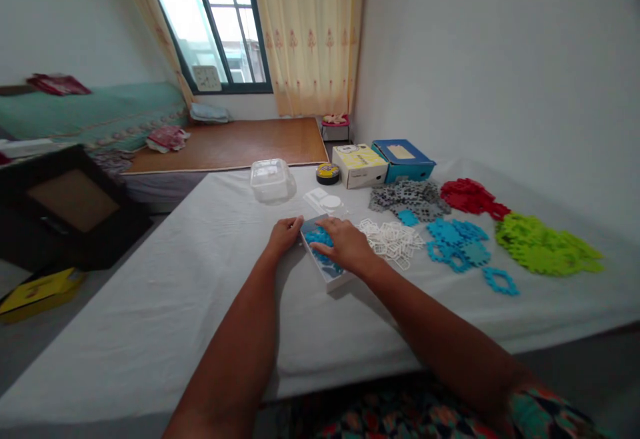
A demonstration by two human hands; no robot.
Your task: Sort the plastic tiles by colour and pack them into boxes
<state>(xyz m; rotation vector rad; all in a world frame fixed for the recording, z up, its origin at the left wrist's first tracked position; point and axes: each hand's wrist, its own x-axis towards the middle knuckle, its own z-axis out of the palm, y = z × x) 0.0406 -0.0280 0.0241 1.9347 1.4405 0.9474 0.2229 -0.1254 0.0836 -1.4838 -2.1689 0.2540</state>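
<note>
A shallow white box (332, 286) lies on the white-covered table, holding small blue pieces (316, 235). My left hand (286, 234) is closed beside the box's far left corner, thumb against curled fingers; what it pinches, if anything, is too small to make out. Over the box, my right hand (346, 244) has thumb and fingers apart, touching the blue pieces, and hides part of them. Just right of that hand spreads a pile of white lattice pieces (393, 240). Farther right lie blue toothed plates (457, 242) and a single blue frame piece (501, 282).
Grey pieces (410, 199), red pieces (473, 197) and lime-green pieces (547, 246) form piles at right. Behind stand a clear plastic container (270, 180), a round black-and-yellow tin (327, 174), a yellow-and-white box (360, 166) and a blue box (404, 160).
</note>
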